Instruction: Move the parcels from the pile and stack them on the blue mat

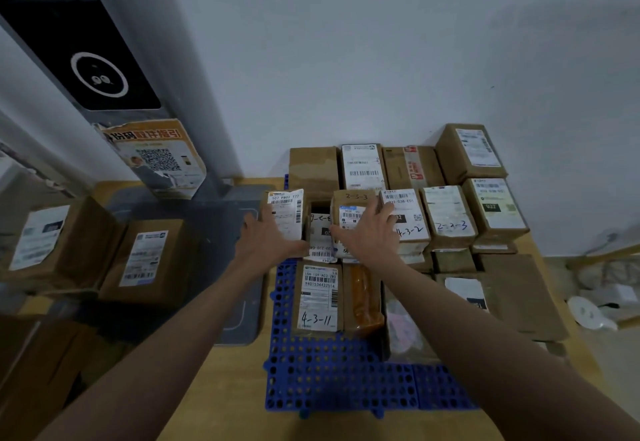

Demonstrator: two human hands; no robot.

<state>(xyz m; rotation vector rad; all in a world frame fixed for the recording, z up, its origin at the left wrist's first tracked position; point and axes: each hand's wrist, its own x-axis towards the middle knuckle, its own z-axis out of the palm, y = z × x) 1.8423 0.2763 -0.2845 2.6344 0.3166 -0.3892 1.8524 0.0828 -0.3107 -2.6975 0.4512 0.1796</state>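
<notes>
Parcels fill most of what I see: brown cardboard boxes with white printed labels, packed in rows on the blue mat against the pale wall. Nearest to me the mat lies bare, a hard plastic grid punched with round holes, resting on a tan floor. Next come a flat box hand-marked 4-3-11 and, just beside it, a box sealed with glossy amber tape.

Beyond those, both arms reach forward. My left hand lies with spread fingers on the side of a small upright box whose label reads 507 P802 T77. My right hand rests, fingers splayed, over another small box marked 2-3-3 on top. The hands are apart, with a dark gap and a labelled parcel between them; I cannot tell whether either one truly grips.

To my left, well apart from the mat, two larger cartons sit on the floor beside a grey metal base plate. A grey post rises from it, carrying a black glossy panel and a worn orange QR poster.
</notes>
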